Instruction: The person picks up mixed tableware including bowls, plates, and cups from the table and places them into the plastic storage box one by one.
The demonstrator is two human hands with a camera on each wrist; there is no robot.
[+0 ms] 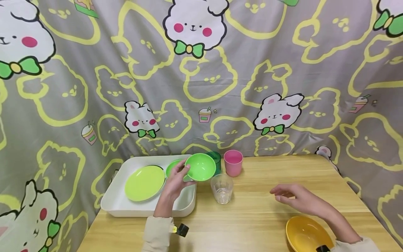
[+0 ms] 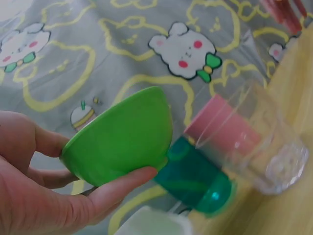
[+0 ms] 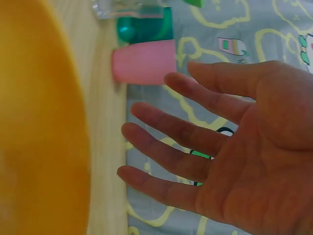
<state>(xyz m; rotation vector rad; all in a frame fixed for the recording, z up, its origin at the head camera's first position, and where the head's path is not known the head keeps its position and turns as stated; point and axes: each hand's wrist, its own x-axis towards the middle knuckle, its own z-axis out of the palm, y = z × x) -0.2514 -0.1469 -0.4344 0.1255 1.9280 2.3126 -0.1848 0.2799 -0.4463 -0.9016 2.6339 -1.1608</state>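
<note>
My left hand (image 1: 177, 181) grips a small green bowl (image 1: 201, 167) by its side, thumb low and fingers at the rim in the left wrist view. The held bowl (image 2: 124, 139) is up off the table, at the right edge of a white tray (image 1: 148, 212). Inside that tray lie a yellow-green plate (image 1: 145, 183) and a second green bowl (image 1: 172, 167), partly hidden behind my hand. To the right, my right hand (image 1: 297, 197) hovers with relaxed, spread fingers and holds nothing. A yellow-orange bowl (image 1: 306, 232) stands just below it.
A clear cup (image 1: 222, 189) stands right of the tray. Behind it are a teal cup (image 1: 217, 161), partly hidden by the held bowl, and a pink cup (image 1: 233, 163). A patterned curtain (image 1: 201, 87) hangs along the back edge of the wooden table (image 1: 252, 210).
</note>
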